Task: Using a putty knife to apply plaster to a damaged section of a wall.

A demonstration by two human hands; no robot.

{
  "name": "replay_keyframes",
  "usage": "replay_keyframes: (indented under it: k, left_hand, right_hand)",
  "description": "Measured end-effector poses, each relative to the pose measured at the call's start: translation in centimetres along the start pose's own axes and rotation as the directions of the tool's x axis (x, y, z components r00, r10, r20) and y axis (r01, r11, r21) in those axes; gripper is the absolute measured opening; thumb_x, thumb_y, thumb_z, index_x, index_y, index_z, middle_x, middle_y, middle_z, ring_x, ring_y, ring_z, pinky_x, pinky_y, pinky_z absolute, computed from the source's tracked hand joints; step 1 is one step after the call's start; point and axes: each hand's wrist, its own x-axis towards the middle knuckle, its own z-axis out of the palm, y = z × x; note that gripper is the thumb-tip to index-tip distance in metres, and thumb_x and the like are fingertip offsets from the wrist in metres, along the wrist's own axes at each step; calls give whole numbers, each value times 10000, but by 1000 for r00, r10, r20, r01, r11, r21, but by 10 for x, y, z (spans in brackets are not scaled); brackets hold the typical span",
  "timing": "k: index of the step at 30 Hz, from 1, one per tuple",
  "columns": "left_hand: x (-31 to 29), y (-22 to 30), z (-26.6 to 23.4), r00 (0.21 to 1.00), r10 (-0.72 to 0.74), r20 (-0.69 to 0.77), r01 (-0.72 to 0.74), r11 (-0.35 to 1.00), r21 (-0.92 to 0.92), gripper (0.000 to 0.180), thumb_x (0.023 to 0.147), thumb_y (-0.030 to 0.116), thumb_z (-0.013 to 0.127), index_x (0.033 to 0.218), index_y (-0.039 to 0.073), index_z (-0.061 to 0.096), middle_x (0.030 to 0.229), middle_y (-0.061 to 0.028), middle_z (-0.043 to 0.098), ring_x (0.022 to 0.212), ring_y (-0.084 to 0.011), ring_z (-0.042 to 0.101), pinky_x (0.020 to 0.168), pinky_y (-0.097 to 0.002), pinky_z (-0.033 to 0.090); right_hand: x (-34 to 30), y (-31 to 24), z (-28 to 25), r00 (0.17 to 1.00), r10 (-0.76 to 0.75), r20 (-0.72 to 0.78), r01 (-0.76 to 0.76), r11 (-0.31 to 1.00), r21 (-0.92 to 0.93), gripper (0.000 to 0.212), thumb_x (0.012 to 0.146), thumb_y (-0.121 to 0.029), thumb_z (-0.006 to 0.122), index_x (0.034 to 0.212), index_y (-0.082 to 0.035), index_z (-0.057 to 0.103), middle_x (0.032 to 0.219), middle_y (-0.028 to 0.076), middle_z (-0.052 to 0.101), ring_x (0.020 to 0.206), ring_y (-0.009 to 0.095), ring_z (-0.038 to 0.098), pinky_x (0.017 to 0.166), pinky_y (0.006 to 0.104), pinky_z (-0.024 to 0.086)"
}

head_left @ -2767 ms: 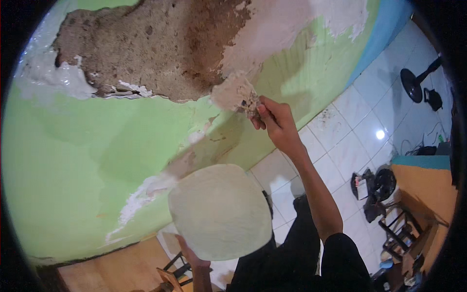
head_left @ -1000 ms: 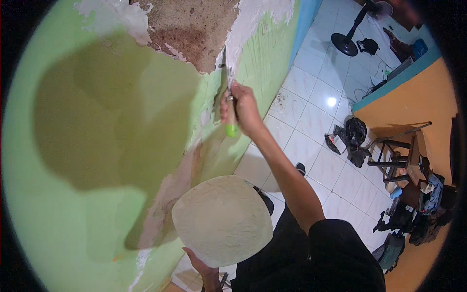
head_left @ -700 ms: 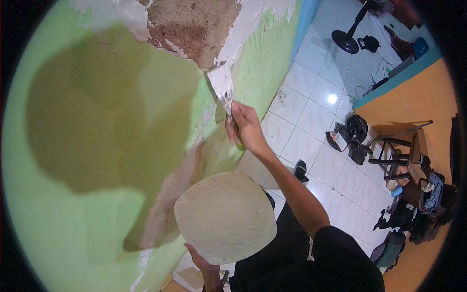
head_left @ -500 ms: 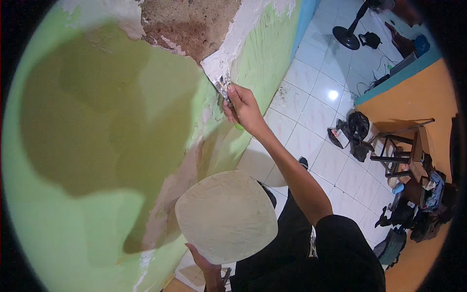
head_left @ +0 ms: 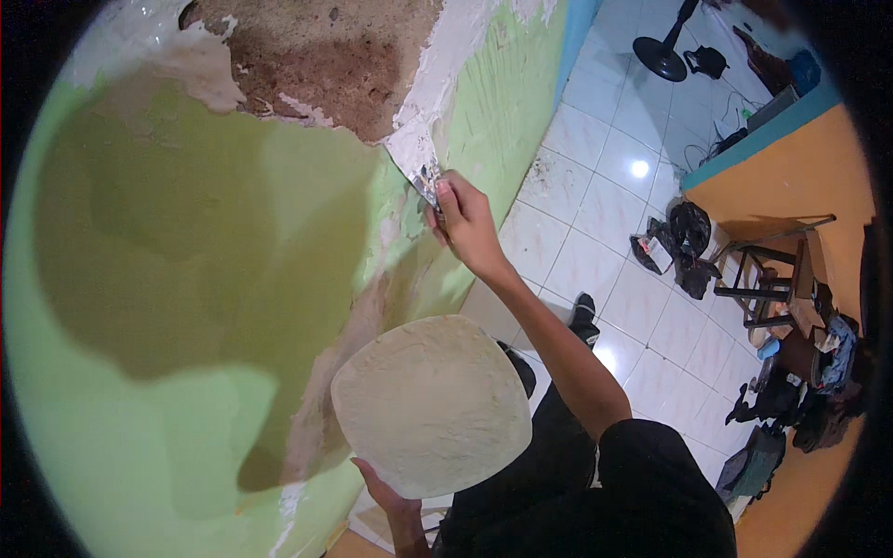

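Observation:
My right hand (head_left: 465,219) is closed round the handle of a putty knife (head_left: 417,163). White paste coats its wide blade, which lies against the wall at the lower right corner of a bare, brown rough patch (head_left: 326,65). A white paste strip (head_left: 446,56) runs up the patch's right edge. Lower down, my left hand (head_left: 386,488) holds a pale, rounded-square board (head_left: 433,409) from beneath. A thin smeared film shows on the board's face. Only the thumb side of that hand is visible; its other fingers are hidden under the board.
The green wall (head_left: 186,279) fills the left side, with my shadow on it. Dark plastic bags (head_left: 688,237) lie on the white tiled floor (head_left: 586,223). Right of them stand a wooden chair (head_left: 791,288) and piled bags and clothes (head_left: 819,381). A black fan base (head_left: 659,60) stands farther off.
The view has shifted slightly, so more of the bare patch shows. My right hand and the putty knife sit a little lower in the picture, the blade still at the patch's corner.

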Motion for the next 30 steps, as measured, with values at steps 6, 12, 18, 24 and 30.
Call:
replay_keyframes:
  k: [6, 12, 18, 24, 30]
  left_hand:
    - [-9, 4, 19, 999, 24, 36, -24, 1000, -9, 695, 1004, 559, 352, 1498, 74, 293, 1485, -139, 397, 1328, -336, 417, 1099, -482, 352]
    - [1, 9, 20, 995, 29, 97, -30, 1000, 4, 694, 1009, 551, 346, 1505, 71, 271, 1497, -135, 377, 1337, -332, 405, 1109, -471, 340]
    - [12, 11, 19, 999, 23, 22, -23, 999, -40, 691, 1013, 552, 332, 1505, 71, 268, 1504, -136, 367, 1334, -337, 405, 1106, -478, 344]
    - [22, 5, 17, 1000, -2, 3, 3, 998, -56, 695, 1013, 563, 306, 1507, 75, 264, 1504, -147, 361, 1334, -352, 402, 1096, -510, 354]
    - [27, 1, 13, 998, -15, -60, 13, 1000, -28, 706, 1012, 579, 278, 1505, 74, 267, 1503, -150, 365, 1334, -362, 405, 1095, -523, 355]
  right_hand:
    - [-39, -53, -21, 991, -99, -90, 56, 917, -394, 367, 932, -270, 664, 1122, 25, 558, 788, 177, 648, 638, 200, 619, 588, 333, 488]
    - [-35, -51, -28, 996, -91, 20, 90, 879, -468, 375, 948, -249, 633, 1171, 43, 559, 759, 155, 627, 627, 194, 601, 607, 326, 483]
    - [-11, -41, -42, 976, 7, 217, -6, 1000, -4, 367, 1061, -269, 387, 1066, 24, 609, 645, 3, 449, 561, 98, 422, 573, 260, 391]
    - [32, -35, -40, 898, 110, 426, -172, 979, 111, 450, 1066, -352, 366, 877, 1, 573, 615, 14, 453, 504, 97, 406, 474, 256, 361]
    - [53, -11, -4, 912, 123, 390, -206, 963, 176, 485, 1046, -419, 380, 749, -48, 476, 594, 59, 474, 495, 142, 447, 469, 283, 400]
